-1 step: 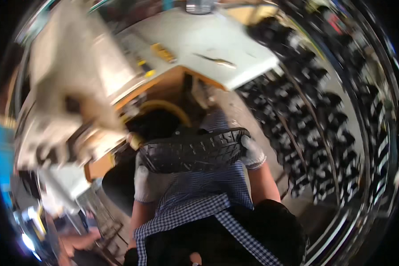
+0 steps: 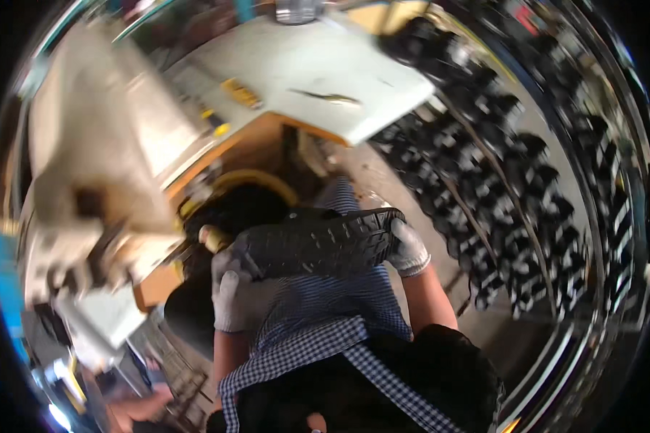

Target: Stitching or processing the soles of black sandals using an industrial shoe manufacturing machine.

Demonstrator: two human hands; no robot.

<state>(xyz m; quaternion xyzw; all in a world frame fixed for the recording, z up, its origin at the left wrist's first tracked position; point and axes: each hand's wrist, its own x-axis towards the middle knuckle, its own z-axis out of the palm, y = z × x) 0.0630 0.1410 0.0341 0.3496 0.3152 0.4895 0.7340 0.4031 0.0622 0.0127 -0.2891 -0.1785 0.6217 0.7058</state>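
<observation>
A black shoe (image 2: 318, 245) lies across my lap area, its treaded sole facing up toward me. My left hand (image 2: 232, 292), in a pale knit glove with bare-looking fingertips hidden in blur, grips the shoe's left end, thumb on the near side. At the other end, my right hand (image 2: 409, 251), gloved the same way, is closed around the shoe's edge. The shoe's upper is turned away and mostly hidden. Beneath it shows a blue-and-white checked apron (image 2: 347, 303).
A cream sewing machine (image 2: 94, 159) stands at left. Ahead, a white tabletop (image 2: 296, 61) carries a yellow tool (image 2: 242, 92), a yellow-and-black tool (image 2: 214, 121) and thin metal snips or tweezers (image 2: 328, 97). Racks with rows of black shoes (image 2: 513, 195) fill the right side.
The table and sewing machine have shifted left in the picture as the view turned. The shoe stays between both hands, its sole tilted slightly differently.
</observation>
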